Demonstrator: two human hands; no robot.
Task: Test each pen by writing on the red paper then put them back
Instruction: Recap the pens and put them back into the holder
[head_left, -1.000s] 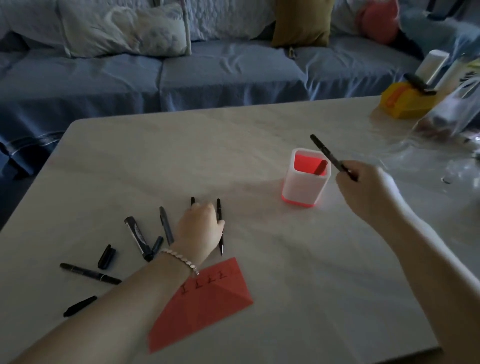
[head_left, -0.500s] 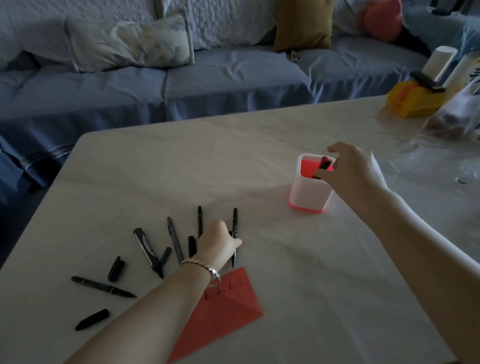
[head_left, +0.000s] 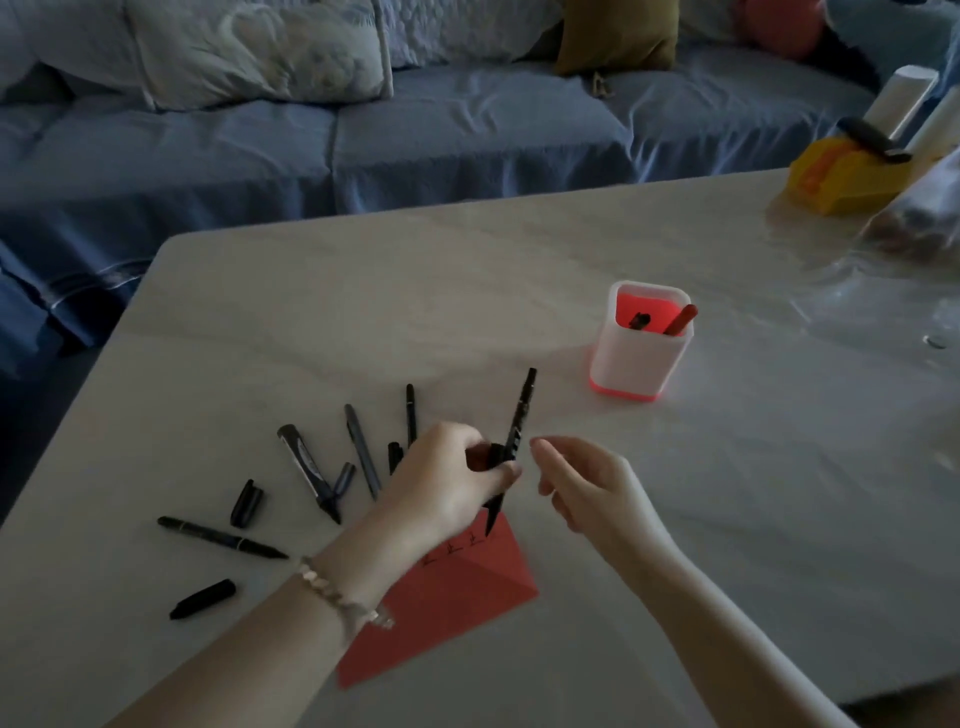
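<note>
My left hand (head_left: 447, 483) grips a black pen (head_left: 514, 431), held tilted with its tip just above the upper corner of the red paper (head_left: 447, 597), which bears a few written marks. My right hand (head_left: 587, 483) hovers empty just right of the pen, fingers apart. A white pen holder (head_left: 641, 358) with a red inside and base stands farther back to the right, with a red pen (head_left: 680, 319) and a black pen (head_left: 640, 319) in it. Several black pens (head_left: 361, 449) and loose caps (head_left: 247, 501) lie fanned out on the table left of my left hand.
The pale table's (head_left: 675, 519) near edge runs at the lower right. A yellow box (head_left: 836, 176), white tubes and a clear plastic bag (head_left: 919, 218) crowd the far right corner. A blue sofa (head_left: 363, 145) with cushions stands behind the table.
My right hand dropped its pen into the holder and came back toward the paper, empty. My left hand picked a black pen off the table and raised it over the red paper.
</note>
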